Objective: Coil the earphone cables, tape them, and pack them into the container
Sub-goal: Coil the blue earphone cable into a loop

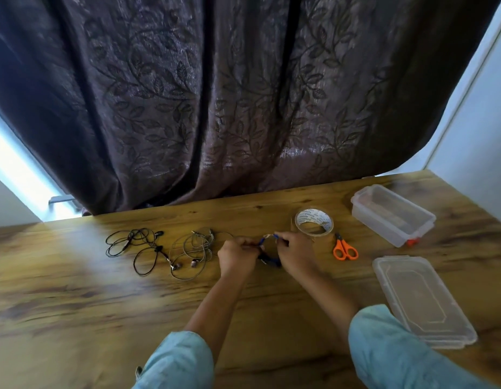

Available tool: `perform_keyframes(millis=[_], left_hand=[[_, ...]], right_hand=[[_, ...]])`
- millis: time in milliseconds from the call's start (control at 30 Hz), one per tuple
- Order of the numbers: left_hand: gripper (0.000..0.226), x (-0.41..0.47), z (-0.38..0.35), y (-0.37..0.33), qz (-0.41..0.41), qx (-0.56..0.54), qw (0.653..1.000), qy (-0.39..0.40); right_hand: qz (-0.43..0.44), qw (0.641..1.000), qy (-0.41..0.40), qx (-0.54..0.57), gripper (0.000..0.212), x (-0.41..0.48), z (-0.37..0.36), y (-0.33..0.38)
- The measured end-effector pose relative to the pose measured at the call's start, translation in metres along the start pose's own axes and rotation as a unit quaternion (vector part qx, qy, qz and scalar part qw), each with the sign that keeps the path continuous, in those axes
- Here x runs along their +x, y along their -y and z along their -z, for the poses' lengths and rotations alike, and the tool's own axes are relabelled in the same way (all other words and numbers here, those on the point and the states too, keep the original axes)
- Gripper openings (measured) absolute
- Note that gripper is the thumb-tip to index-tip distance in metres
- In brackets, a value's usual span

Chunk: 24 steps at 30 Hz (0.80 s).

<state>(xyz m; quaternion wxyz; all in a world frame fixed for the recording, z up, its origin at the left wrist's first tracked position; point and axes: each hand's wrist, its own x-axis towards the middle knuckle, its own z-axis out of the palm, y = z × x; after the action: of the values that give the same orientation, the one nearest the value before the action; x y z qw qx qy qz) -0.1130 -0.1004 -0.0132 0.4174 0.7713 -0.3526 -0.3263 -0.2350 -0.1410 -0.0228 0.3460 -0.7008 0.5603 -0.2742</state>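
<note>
1. Starting at the near edge of the wooden tabletop (103, 304), two light-blue sleeves (179, 360) frame bare forearms that reach toward the middle.
2. At the near right corner a clear lid (420, 299) lies flat.
3. At the middle, the left hand (238, 255) and right hand (295, 255) are both curled, pinching the blue earphone cable (271, 261) between them. A dark loop of it hangs under the hands.
4. Just left of the left hand lie the grey earphones (193, 263) in loose loops. Farther left, the black earphones (128, 242) sprawl uncoiled.
5. Right of the right hand, orange scissors (345, 250) lie flat. The tape roll (305, 216) lies just behind that hand's fingers.
6. Toward the far right corner stands the clear container (384, 226), open, with an orange latch at its near end.
7. Beyond the far edge a dark leaf-patterned curtain (243, 94) hangs to table level. There is a bright window strip (16, 169) at its left and a pale wall (482, 136) at its right.
</note>
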Motion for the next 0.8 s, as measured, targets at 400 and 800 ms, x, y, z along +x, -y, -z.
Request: perform_keyframes(millis=[400, 800], left_hand=[[0.008, -0.004, -0.017, 0.012, 0.013, 0.009, 0.999, -0.035], [0.019, -0.003, 0.044, 0.030, 0.014, -0.079, 0.986, -0.149]], right_hand=[[0.023, 0.990, 0.061, -0.127, 0.034, -0.004, 0.008, -0.016], [0.160, 0.973, 0.078, -0.143, 0.042, 0.000, -0.025, 0.028]])
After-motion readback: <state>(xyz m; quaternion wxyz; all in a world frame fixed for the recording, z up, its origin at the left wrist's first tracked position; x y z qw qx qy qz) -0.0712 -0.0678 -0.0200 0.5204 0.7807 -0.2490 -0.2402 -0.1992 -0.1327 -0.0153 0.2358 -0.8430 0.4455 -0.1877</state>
